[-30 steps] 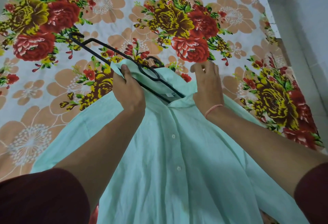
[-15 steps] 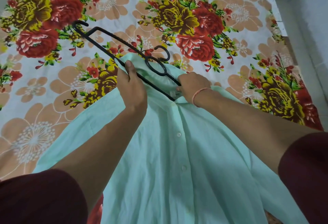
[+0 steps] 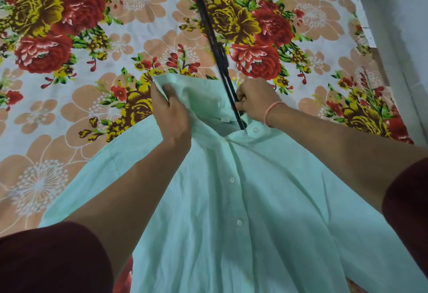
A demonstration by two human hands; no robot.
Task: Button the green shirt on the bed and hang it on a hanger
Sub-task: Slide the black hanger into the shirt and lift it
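Observation:
The pale green shirt (image 3: 243, 211) lies front-up on the bed, its placket buttoned with white buttons down the middle. My left hand (image 3: 171, 111) pinches the left side of the collar and lifts it open. My right hand (image 3: 254, 100) grips the black hanger (image 3: 213, 40) low on its frame, right at the neck opening. The hanger stands tilted steeply upward, seen edge-on, its lower end inside the collar and its upper end running out of the top of the view.
A floral bedsheet (image 3: 104, 49) with red, yellow and peach flowers covers the bed. The bed's right edge (image 3: 370, 44) meets a pale floor or wall strip at the far right. Dark red sleeves show at both lower corners.
The hanger has swung from lying flat across the collar to standing steeply upright. My right hand now grips it at the neck opening. My left hand has lifted the collar.

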